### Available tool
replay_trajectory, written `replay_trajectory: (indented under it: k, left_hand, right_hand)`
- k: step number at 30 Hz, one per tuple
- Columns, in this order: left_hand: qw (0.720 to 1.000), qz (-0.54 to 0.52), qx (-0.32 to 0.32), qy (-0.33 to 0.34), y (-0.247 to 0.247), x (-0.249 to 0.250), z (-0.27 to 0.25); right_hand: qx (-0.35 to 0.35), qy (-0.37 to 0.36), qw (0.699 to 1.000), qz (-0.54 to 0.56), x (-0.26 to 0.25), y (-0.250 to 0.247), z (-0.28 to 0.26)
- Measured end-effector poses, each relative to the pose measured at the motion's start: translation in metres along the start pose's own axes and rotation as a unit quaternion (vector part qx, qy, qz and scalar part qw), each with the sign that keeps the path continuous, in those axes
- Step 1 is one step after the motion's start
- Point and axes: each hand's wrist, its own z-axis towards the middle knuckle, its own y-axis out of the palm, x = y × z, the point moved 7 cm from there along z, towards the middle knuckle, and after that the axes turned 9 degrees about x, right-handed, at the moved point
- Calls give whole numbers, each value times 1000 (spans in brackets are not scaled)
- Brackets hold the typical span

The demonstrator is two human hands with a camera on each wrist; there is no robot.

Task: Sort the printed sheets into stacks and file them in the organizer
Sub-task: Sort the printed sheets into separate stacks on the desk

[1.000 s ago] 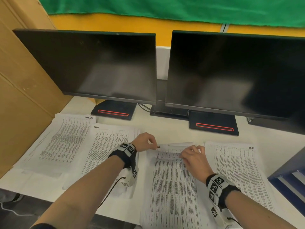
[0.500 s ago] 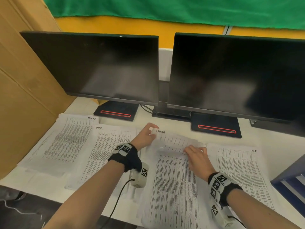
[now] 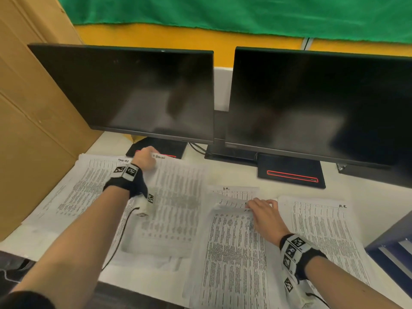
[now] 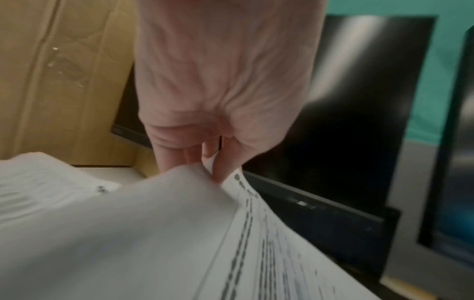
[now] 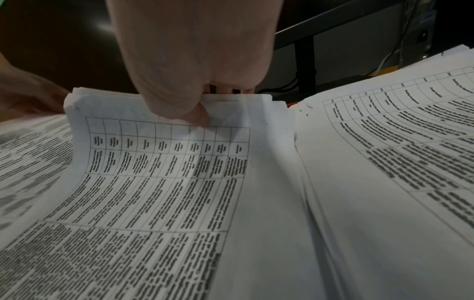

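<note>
Several stacks of printed sheets lie in a row on the white desk. My left hand (image 3: pixel 145 159) (image 4: pixel 218 166) pinches the top edge of one printed sheet (image 3: pixel 176 197) (image 4: pixel 153 233) and holds it over the second stack from the left, hiding most of that stack. My right hand (image 3: pixel 260 205) (image 5: pixel 205 109) grips the raised top edge of the middle stack (image 3: pixel 231 253) (image 5: pixel 159 182), thumb on top and fingers behind. The right stack (image 3: pixel 323 230) (image 5: pixel 384 162) and the far-left stack (image 3: pixel 73 188) lie flat. A blue organizer (image 3: pixel 392 248) shows at the right edge.
Two dark monitors (image 3: pixel 145 92) (image 3: pixel 323 103) stand close behind the stacks, with their black bases (image 3: pixel 289 172) on the desk. A cardboard wall (image 3: pixel 29 130) bounds the left side. A cable hangs from my left wrist over the papers.
My left hand has carried one sheet from the middle stack leftward and away, over the second stack. My right hand has stayed at the middle stack's top edge.
</note>
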Motion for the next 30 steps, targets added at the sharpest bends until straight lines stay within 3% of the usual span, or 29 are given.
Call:
replay_trajectory:
  k: [6, 10, 13, 14, 16, 18, 20, 24, 30]
  left_hand:
    - [998, 51, 23, -40, -2, -64, 11]
    - [984, 152, 61, -73, 0, -63, 0]
    - [978, 159, 123, 62, 15, -7, -15]
    - [977, 122, 119, 127, 28, 18, -23]
    - [973, 49, 47, 221, 62, 61, -44]
    - [964, 49, -62, 253, 99, 89, -63]
    - [954, 83, -128, 258, 124, 102, -72]
    - [936, 122, -112, 310, 126, 121, -81]
    - [903, 29, -87, 419, 121, 130, -114]
  right_hand:
    - [4, -10, 1000, -9, -3, 0, -1]
    - [6, -31, 999, -28, -8, 0, -4]
    - [-3, -33, 999, -34, -9, 3, -5]
    - [-6, -35, 999, -33, -10, 4, -4]
    - [-5, -37, 999, -22, -13, 2, -2]
    - [-2, -32, 999, -16, -15, 0, -1]
    - [5, -23, 1000, -17, -15, -2, -2]
    - [11, -21, 999, -41, -15, -4, -6]
    - [69, 10, 993, -100, -9, -6, -7]
